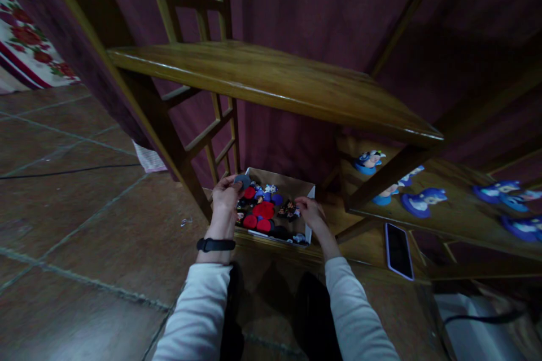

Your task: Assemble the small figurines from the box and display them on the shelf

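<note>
A white-edged cardboard box [302,183] stands on the low wooden shelf, filled on its left side with small figurines and red, blue and black round bases. My left hand [226,196] is over the box's left edge, its fingers closed on a dark grey disc [243,181]. Inside the right part of the box, my right hand [310,211] has its fingertips beside a small dark figurine [289,210]; whether they grip it I cannot make out. A large red disc [263,210] lies in the middle of the pile.
A wooden shelf board [262,73] spans above the box, with a slanted post [158,141] on the left. Several blue-based figurines [423,202] stand on the right shelf. A phone [398,251] lies below them. A cable [71,171] crosses the tiled floor.
</note>
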Motion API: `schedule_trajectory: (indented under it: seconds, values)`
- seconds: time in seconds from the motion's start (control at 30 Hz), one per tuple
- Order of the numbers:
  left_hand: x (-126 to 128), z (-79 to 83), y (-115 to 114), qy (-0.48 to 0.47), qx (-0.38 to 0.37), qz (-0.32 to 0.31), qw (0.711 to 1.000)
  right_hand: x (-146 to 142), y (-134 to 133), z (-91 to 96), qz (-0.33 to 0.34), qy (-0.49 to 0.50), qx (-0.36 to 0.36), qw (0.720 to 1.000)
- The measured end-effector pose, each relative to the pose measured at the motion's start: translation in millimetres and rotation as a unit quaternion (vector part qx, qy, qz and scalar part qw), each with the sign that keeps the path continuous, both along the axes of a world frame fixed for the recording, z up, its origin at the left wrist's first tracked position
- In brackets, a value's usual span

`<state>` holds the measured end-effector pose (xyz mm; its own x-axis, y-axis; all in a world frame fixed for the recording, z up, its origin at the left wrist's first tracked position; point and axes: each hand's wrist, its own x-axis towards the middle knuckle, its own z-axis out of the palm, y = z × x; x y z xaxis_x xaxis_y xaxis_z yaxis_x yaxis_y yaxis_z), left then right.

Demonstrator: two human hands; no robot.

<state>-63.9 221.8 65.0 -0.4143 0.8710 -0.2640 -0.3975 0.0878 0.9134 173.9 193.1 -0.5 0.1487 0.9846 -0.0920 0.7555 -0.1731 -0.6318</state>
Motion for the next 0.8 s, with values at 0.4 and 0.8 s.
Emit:
schedule_trajectory:
  seconds: [0.4, 0.8]
  values:
    - [-3.0, 0.2, -1.4, 0.001, 0.000, -0.011, 1.000, -41.8, -27.9, -7.5, 0.278, -0.053, -0.103, 0.954]
    - [3.4, 2.4, -2.7, -0.021, 0.007, -0.030, 0.999, -1.0, -9.3, 9.1, 0.080, -0.079, -0.021, 0.993]
